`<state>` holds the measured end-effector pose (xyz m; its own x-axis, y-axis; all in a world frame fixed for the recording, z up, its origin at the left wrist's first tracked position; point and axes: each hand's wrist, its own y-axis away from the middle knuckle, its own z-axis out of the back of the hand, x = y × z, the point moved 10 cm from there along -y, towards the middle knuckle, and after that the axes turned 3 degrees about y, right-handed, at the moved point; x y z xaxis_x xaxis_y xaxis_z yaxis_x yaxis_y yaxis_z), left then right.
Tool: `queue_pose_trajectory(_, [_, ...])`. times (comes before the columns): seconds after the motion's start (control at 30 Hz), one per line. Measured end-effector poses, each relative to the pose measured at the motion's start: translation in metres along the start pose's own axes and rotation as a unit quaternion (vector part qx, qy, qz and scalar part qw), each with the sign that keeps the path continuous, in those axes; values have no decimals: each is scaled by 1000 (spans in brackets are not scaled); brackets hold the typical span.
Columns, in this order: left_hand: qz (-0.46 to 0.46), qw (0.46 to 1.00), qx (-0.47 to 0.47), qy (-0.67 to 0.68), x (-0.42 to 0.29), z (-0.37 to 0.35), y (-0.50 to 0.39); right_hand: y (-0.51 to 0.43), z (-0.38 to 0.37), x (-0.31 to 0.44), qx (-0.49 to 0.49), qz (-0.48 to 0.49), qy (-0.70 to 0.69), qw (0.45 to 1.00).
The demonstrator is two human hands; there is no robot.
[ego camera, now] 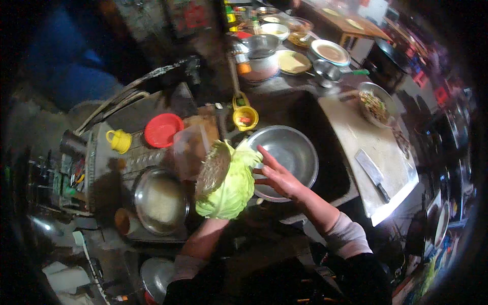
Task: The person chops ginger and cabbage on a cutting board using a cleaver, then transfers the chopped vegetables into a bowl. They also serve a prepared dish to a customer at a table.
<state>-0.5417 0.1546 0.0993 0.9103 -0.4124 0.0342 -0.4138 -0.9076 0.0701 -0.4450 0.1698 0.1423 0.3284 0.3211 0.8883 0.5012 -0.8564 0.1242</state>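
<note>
A pale green cabbage (234, 187) is held up left of a large steel bowl (289, 152). My left hand (216, 225) supports it from below; the fingers are hidden behind the leaves and only the wrist and forearm show. A brownish, shiny rounded patch covers the cabbage's left side, too blurred to identify. My right hand (278, 177) is over the bowl's left part, fingers spread beside the outer leaves. Whether a fingertip touches a leaf is unclear. The steel bowl stands in a dark sink (331, 171).
On the right, a cutting board (366, 141) bears a cleaver (370, 171) and a bowl of shredded food (375, 103). A red plastic bowl (164, 130), a yellow cup (121, 141) and a steel basin (162, 200) are on the left. Plates (329, 53) and bowls stand behind the sink.
</note>
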Motion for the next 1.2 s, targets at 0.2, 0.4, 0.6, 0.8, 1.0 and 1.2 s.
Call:
queue_pose_trajectory(0.2, [80,958,-132,240,137,46,-19,72,109,29,-130,99,69,984])
queue_pose_trajectory(0.4, [-40,997,62,-6,155,106,-64,133,179,27,-207,-41,-251,945])
queue_pose_trajectory(0.6, [-45,995,1,-93,152,144,-74,150,159,8,66,-156,180,969])
queue_pose_trajectory(0.8, [-117,946,-51,-297,140,86,-82,124,214,40,-57,63,164,983])
queue_pose_trajectory(1.0, [-102,911,-172,-360,117,148,-60,91,202,26,-87,81,384,916])
queue_pose_trajectory(1.2, [-101,796,-357,-479,74,249,-29,79,155,-40,125,170,570,794])
